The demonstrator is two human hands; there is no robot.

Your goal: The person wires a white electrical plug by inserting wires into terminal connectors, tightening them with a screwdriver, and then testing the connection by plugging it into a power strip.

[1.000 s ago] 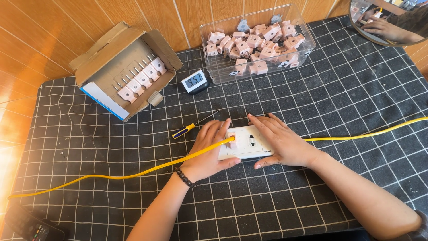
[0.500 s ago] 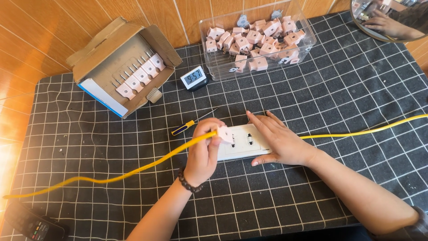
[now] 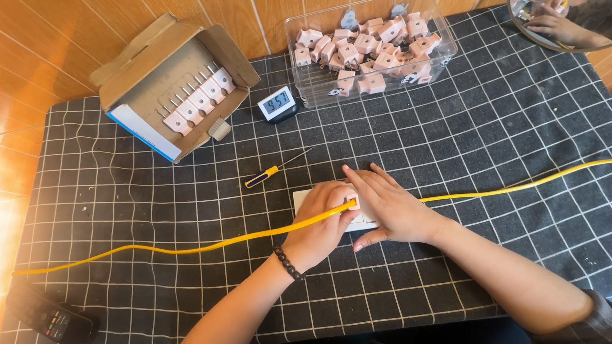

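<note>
White socket plate (image 3: 305, 199) lies under both hands (image 3: 357, 213).

The white socket plate (image 3: 305, 199) lies flat, mostly hidden; only its rounded corner and left edge show, just beyond the fingers (image 3: 328, 194) of the left hand (image 3: 319, 226), and a strip shows under the fingertips. A small pink plug (image 3: 352, 202) sits between the left thumb tip and the right hand (image 3: 389, 207), pressed against the plate. The yellow cable (image 3: 191, 248) enters at that plug, runs under the left fingers and trails away leftward in a shallow wave. A second yellow length (image 3: 510, 189) emerges from beneath the right palm and runs rightward.
</note>
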